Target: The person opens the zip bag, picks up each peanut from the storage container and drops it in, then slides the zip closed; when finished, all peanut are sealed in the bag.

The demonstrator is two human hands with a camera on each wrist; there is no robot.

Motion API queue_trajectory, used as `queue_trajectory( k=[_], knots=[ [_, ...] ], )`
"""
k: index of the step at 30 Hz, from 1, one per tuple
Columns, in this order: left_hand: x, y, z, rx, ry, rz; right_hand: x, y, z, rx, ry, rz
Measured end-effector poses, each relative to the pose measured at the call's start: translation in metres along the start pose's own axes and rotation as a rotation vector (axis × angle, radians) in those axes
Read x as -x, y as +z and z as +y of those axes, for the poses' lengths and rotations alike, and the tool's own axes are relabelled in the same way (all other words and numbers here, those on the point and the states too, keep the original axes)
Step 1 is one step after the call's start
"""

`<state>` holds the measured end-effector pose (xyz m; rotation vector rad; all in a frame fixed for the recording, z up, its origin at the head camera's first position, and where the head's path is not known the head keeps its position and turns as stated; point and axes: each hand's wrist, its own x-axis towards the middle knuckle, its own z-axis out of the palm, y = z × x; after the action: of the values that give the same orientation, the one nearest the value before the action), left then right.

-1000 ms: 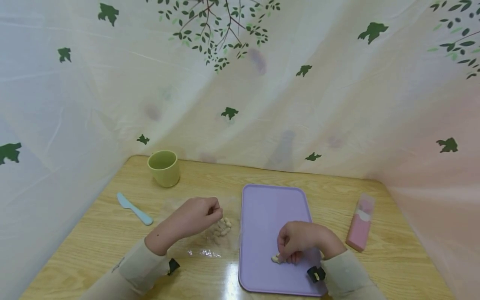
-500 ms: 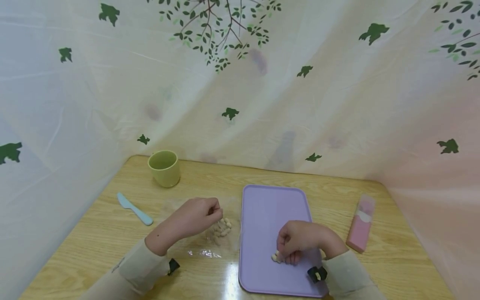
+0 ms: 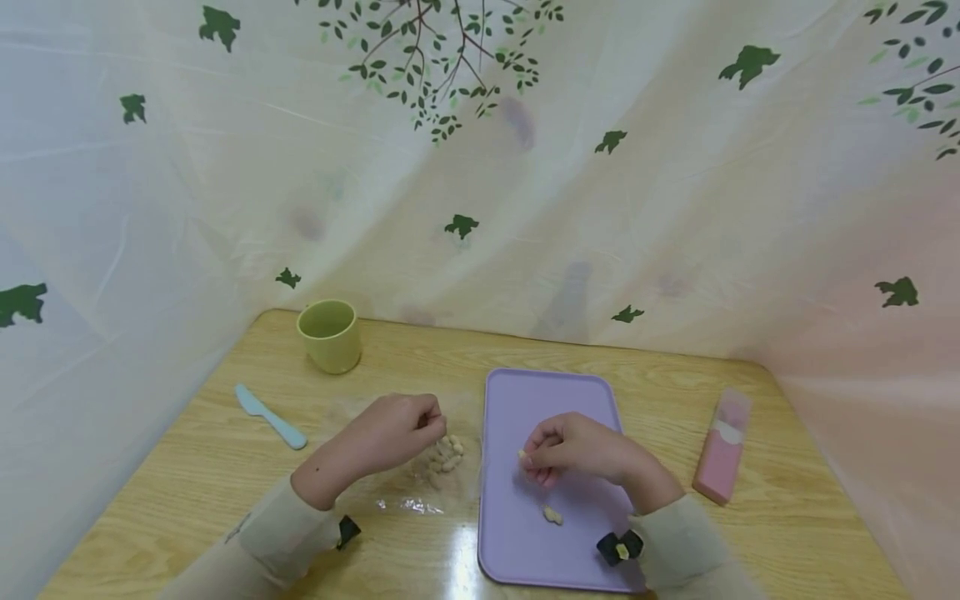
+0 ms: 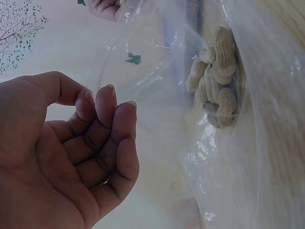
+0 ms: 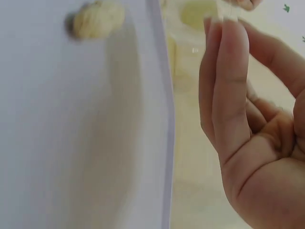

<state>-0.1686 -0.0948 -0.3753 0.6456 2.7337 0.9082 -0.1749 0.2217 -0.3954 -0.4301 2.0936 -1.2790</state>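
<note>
Left hand [image 3: 397, 429]: thumb and fingers pinch the edge of the clear bag [image 4: 276, 143]; holding it raised should ease access.
Right hand [image 3: 573, 450]: above the left of the tray [image 3: 525, 550], pinching a small piece [image 3: 522, 455], probably a peanut; a light grip should suffice.
Peanuts: a cluster [image 4: 224, 52] in the bag, one loose peanut [image 3: 552, 516] on the tray's near half.
Hidden: most of that piece, behind fingertips.

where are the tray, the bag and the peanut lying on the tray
Tray [image 3: 512, 417]: head view, on the bare purple floor.
Bag [image 4: 224, 162]: left wrist view, on its clear, wrinkled plastic.
Peanut [image 3: 552, 516]: head view, on the middle of its shell.
</note>
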Motion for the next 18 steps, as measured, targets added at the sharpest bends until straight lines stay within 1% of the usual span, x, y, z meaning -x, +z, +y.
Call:
queue_trajectory(
  k=[6,9,14,18],
  knots=[
    [-0.001,0.000,0.000,-0.001,-0.007,-0.003,-0.016,0.012,-0.008,-0.054,-0.012,0.081],
    [-0.002,0.000,0.000,-0.005,-0.006,-0.002,-0.023,0.019,-0.011,-0.076,-0.014,0.108],
    [-0.002,0.000,0.000,-0.017,0.003,0.003,-0.035,0.033,-0.017,-0.113,-0.025,0.117],
    [-0.002,0.000,0.000,-0.021,0.009,0.007,-0.042,0.043,-0.024,-0.110,-0.035,0.106]
  ],
)
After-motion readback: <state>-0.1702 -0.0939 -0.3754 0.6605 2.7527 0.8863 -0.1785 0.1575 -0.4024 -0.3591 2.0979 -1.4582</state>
